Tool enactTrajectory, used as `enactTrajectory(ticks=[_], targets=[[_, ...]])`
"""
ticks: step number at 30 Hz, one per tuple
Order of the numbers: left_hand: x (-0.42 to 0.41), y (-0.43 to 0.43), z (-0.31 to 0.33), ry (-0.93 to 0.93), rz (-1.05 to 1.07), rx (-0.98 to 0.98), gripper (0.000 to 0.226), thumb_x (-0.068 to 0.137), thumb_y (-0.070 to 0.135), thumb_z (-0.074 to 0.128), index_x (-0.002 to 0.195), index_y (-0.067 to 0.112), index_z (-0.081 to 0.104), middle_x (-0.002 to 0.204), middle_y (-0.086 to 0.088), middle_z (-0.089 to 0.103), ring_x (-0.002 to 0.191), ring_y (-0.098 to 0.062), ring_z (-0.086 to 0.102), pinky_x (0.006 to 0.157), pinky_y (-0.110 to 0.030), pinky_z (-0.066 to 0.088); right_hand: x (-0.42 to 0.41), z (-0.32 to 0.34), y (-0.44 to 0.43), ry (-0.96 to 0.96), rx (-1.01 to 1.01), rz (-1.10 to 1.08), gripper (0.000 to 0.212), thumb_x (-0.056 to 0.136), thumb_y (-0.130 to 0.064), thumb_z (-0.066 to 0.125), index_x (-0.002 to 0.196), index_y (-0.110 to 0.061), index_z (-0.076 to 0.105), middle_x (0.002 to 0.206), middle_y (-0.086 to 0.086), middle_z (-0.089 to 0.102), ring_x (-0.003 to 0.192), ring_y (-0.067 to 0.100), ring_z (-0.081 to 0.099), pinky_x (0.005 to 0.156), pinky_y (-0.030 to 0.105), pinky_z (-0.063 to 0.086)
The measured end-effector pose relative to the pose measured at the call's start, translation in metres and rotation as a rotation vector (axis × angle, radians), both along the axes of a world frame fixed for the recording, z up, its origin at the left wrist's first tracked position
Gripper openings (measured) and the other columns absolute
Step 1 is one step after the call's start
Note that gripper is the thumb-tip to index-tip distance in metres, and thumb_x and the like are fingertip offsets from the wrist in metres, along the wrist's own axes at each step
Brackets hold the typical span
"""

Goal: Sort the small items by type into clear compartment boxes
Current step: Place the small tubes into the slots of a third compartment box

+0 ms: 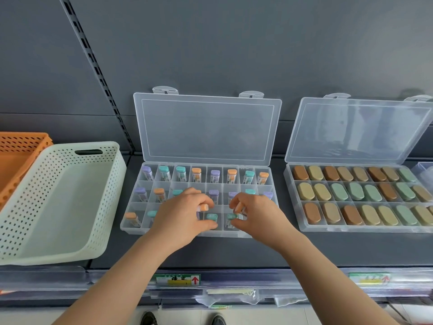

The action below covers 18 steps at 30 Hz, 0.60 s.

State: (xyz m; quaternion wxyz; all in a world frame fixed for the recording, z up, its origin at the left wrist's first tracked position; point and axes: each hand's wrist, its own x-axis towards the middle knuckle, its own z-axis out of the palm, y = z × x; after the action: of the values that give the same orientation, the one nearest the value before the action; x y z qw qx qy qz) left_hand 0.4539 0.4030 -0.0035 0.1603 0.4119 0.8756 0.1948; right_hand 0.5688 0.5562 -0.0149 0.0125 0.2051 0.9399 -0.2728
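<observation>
A clear compartment box (131, 227) lies open on the dark shelf, its lid (207, 129) standing up behind. Most compartments hold one small tube with a purple, teal or orange cap, such as the orange-capped tube (196, 174) in the back row. My left hand (182, 214) is over the front middle of the box and its fingers curl round an orange-capped tube (204, 207). My right hand (255, 213) is beside it, pinching a small orange-tipped tube (239, 207) above a teal-capped tube (232, 216). Both hands hide several compartments.
A second open clear box (293, 184) at the right holds brown, tan and green oval cases. A cream perforated basket (58, 198) sits at the left, with an orange basket (18, 148) behind it. Price labels run along the shelf's front edge (178, 279).
</observation>
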Motion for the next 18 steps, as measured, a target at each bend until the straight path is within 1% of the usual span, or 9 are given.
enactTrajectory(ticks=[4,6,8,10,12,13,15,16,18], targets=[[-0.002,-0.005,0.003,-0.233,0.083,0.121,0.037,0.073,0.047,0.076,0.106,0.039,0.06,0.108,0.019,0.058,0.098,-0.003,0.057,0.081,-0.025,0.047,0.005,0.007,0.003,0.036,-0.058,-0.058,0.027,0.08,-0.027,0.073,0.105,-0.02,0.063,0.089,-0.008,0.063,0.079,0.011,0.059,0.076,0.032,0.055],[0.0,-0.005,0.008,-0.377,0.122,0.219,0.028,0.077,0.045,0.072,0.101,0.038,0.059,0.099,0.016,0.061,0.096,-0.002,0.057,0.078,-0.023,0.046,0.008,0.01,0.005,0.069,-0.134,-0.106,0.024,0.078,-0.027,0.075,0.099,-0.022,0.064,0.083,-0.008,0.063,0.072,0.01,0.059,0.07,0.029,0.056],[0.003,-0.003,0.012,-0.471,0.139,0.278,0.018,0.085,0.041,0.065,0.1,0.035,0.055,0.091,0.011,0.061,0.085,-0.002,0.058,0.07,-0.019,0.043,0.011,0.016,0.007,0.105,-0.245,-0.169,0.022,0.075,-0.03,0.078,0.092,-0.024,0.065,0.08,-0.005,0.064,0.066,0.009,0.059,0.061,0.022,0.054],[0.005,0.0,0.016,-0.561,0.165,0.33,0.01,0.092,0.038,0.055,0.099,0.03,0.052,0.081,0.006,0.057,0.07,-0.011,0.052,0.067,-0.024,0.043,0.015,0.022,0.011,0.135,-0.406,-0.256,0.019,0.078,-0.032,0.076,0.089,-0.023,0.065,0.08,0.0,0.065,0.062,0.009,0.056,0.055,0.019,0.05],[0.007,0.004,0.018,-0.617,0.182,0.385,0.012,0.098,0.031,0.044,0.094,0.022,0.051,0.082,-0.004,0.054,0.064,-0.014,0.046,0.063,-0.032,0.041,0.02,0.03,0.017,0.137,-0.574,-0.334,0.012,0.088,-0.031,0.065,0.094,-0.02,0.064,0.079,0.006,0.061,0.064,0.012,0.053,0.058,0.021,0.047],[0.008,0.007,0.018,-0.617,0.179,0.408,0.017,0.1,0.027,0.04,0.092,0.018,0.051,0.083,-0.006,0.055,0.062,-0.013,0.047,0.061,-0.032,0.042,0.024,0.033,0.02,0.138,-0.672,-0.369,0.012,0.094,-0.027,0.057,0.099,-0.018,0.063,0.079,0.008,0.057,0.066,0.013,0.05,0.061,0.023,0.046],[0.012,0.012,0.019,-0.6,0.16,0.439,0.022,0.102,0.024,0.037,0.093,0.016,0.056,0.081,-0.004,0.059,0.062,-0.011,0.056,0.063,-0.025,0.047,0.032,0.036,0.027,0.167,-0.87,-0.427,0.024,0.101,-0.018,0.041,0.105,-0.015,0.064,0.083,0.009,0.054,0.072,0.016,0.05,0.065,0.025,0.046],[0.014,0.014,0.02,-0.597,0.147,0.453,0.023,0.101,0.026,0.038,0.096,0.02,0.06,0.082,-0.001,0.061,0.068,-0.008,0.061,0.068,-0.021,0.047,0.035,0.036,0.03,0.191,-0.935,-0.451,0.028,0.101,-0.015,0.037,0.106,-0.014,0.065,0.086,0.01,0.055,0.076,0.018,0.052,0.068,0.027,0.048],[0.019,0.021,0.02,-0.602,0.114,0.486,0.02,0.099,0.031,0.044,0.102,0.029,0.064,0.092,0.011,0.066,0.085,0.004,0.061,0.074,-0.011,0.043,0.041,0.035,0.033,0.23,-0.964,-0.484,0.028,0.101,-0.014,0.038,0.104,-0.015,0.066,0.092,0.012,0.06,0.081,0.021,0.057,0.074,0.029,0.053]])
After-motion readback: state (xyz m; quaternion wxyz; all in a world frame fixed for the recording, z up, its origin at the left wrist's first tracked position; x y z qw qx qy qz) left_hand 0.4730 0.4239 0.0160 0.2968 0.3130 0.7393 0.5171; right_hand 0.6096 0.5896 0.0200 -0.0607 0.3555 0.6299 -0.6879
